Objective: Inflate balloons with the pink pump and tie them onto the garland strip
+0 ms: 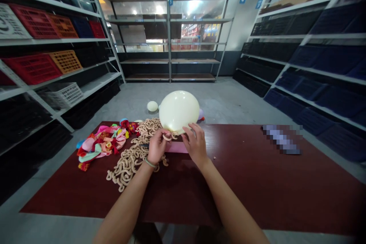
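A large pale, inflated balloon [179, 109] hangs over the far edge of the table, its lower end toward me. My left hand [157, 146] is closed in a pinch at that lower end, with a beige curled piece [166, 138] showing by the fingertips. From the other side, the bent fingers of my right hand [196, 142] grip the balloon's underside. Beneath the hands lies a flat pink sheet-like thing [178, 147]. A heap of beige curled pieces [128, 164] spreads beside and behind my left wrist. Left of it is a pile of colourful uninflated balloons [103, 141].
The dark red table [251, 190] carries a blurred-out purplish object [281, 139] at the right. Past the far edge are a small pale balloon [152, 106] and a purple one [201, 114]. Shelves with crates [34, 68] line the left; more shelving [168, 61] stands behind.
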### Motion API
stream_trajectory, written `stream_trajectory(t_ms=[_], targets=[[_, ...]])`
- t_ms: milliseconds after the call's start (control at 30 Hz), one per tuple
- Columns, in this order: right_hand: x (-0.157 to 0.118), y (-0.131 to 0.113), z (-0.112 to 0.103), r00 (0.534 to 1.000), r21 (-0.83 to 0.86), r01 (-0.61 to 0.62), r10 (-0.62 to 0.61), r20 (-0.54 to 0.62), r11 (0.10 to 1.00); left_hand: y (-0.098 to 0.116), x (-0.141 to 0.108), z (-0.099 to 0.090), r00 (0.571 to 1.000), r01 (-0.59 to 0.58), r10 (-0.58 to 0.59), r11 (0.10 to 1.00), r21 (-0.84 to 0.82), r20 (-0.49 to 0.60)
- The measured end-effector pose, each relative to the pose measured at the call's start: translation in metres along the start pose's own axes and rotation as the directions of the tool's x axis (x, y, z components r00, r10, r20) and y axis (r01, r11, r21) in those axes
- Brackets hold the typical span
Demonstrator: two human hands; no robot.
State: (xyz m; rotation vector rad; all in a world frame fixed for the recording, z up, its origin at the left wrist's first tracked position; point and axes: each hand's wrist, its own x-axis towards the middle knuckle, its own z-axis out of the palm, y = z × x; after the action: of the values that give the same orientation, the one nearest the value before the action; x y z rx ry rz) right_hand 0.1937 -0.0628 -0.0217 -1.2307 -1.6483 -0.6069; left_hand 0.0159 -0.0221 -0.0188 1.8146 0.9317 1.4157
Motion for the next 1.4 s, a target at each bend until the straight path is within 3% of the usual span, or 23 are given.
stream_trajectory(t_ms=[233,400,567,700,867,1100,1233,1400], targets=[[0.012,0.004,-0.007,0.999,-0.028,-0.041,0.04,-0.028,0.999,0.021,0.007,0.005,0.999,-0.013,0.015,0.999,-0.033,0.033],[0.039,0.016,-0.014,0.998,-0.039,-0.038,0.036,-0.044,0.999,0.035,0.031,0.018,0.998,-0.024,0.027,0.998,-0.05,0.052],[0.067,0.038,-0.014,0.993,-0.028,-0.072,0.074,0.094,0.997,0.024,0.071,0.04,0.976,0.001,0.044,0.979,-0.205,0.213],[0.07,0.05,-0.014,0.976,-0.008,-0.158,0.157,0.149,0.987,0.009,0.082,0.04,0.963,0.11,-0.071,0.984,-0.138,0.261],[0.058,0.046,-0.014,0.971,0.012,-0.178,0.173,0.166,0.984,0.002,0.07,0.02,0.983,0.134,-0.116,0.982,-0.13,0.141],[0.054,0.017,0.002,0.962,0.122,-0.141,0.106,0.253,0.982,0.004,0.045,-0.022,0.991,0.132,-0.134,0.989,-0.059,-0.026],[0.053,-0.01,0.02,0.935,0.263,-0.157,0.058,0.35,0.952,-0.004,0.029,-0.056,0.983,0.132,-0.13,0.991,0.008,-0.132],[0.047,-0.052,0.059,0.869,0.439,-0.289,0.04,0.493,0.851,-0.013,0.005,-0.11,0.952,0.197,-0.173,0.978,0.072,-0.251]])
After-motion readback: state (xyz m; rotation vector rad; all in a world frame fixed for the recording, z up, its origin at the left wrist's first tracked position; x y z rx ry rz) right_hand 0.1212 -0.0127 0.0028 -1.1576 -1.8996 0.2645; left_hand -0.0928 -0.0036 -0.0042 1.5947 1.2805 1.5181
